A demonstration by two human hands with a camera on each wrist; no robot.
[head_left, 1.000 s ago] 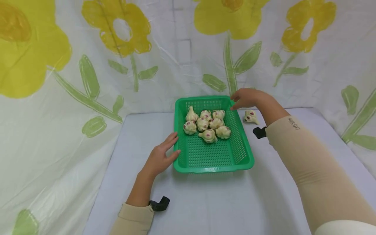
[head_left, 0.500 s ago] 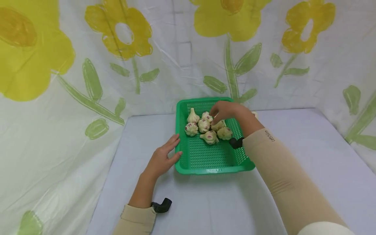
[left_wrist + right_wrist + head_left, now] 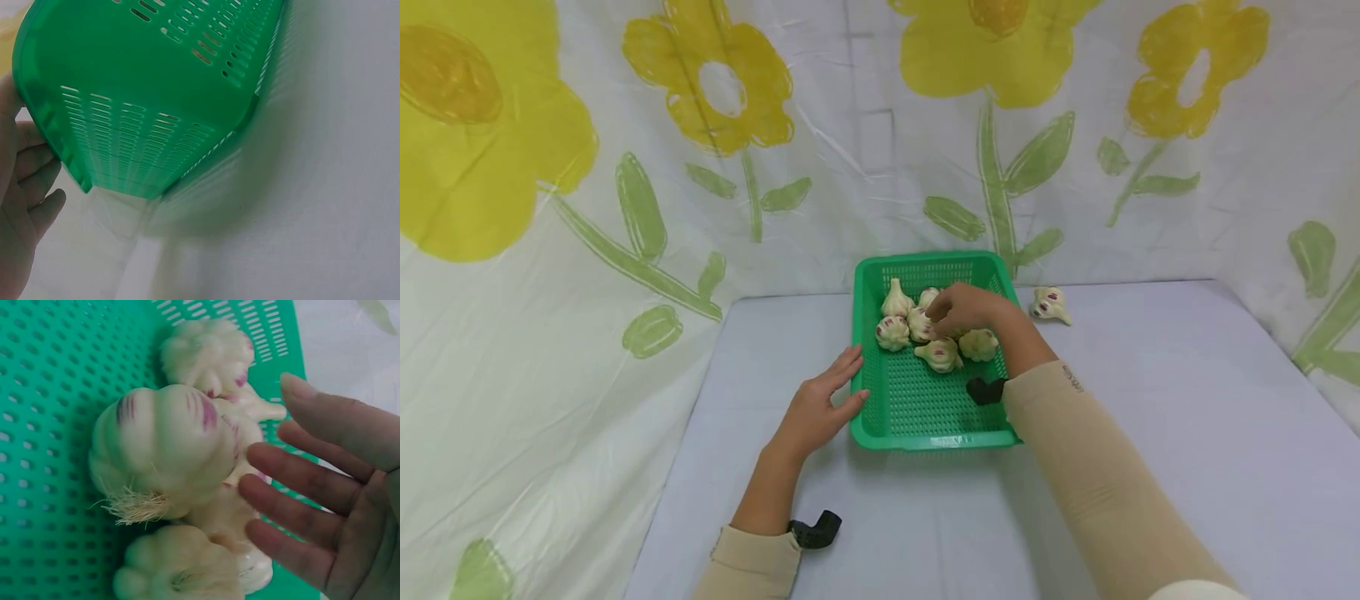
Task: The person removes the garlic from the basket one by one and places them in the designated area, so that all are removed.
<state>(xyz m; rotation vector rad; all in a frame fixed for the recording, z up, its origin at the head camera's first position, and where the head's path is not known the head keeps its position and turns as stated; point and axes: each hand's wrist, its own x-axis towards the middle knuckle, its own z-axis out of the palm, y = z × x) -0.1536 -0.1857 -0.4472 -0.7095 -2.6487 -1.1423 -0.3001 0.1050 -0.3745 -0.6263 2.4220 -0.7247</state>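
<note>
Several white garlic bulbs with purple streaks lie together in a green perforated plastic basket [image 3: 940, 442]. At the basket's left rim my left hand [image 3: 820, 408] rests with its fingers straight; the left wrist view shows those fingers against the basket wall [image 3: 131, 81]. My right hand [image 3: 973, 310] is over the bulbs at the right, hiding some of them in the head view. The right wrist view has its fingers loosely extended beside the bulbs, with nothing held. A garlic bulb [image 3: 162, 444] with dry roots stands nearest that camera, another garlic bulb [image 3: 178, 565] below it.
One more garlic bulb [image 3: 1049, 305] lies on the white tabletop [image 3: 1135, 392], to the right of the basket. Behind the table hangs a white cloth [image 3: 857, 208] with painted yellow flowers. Each wrist wears a black camera mount.
My right hand has moved left from the basket's right back corner to above the bulbs, and lower. The left hand has stayed at the left rim.
</note>
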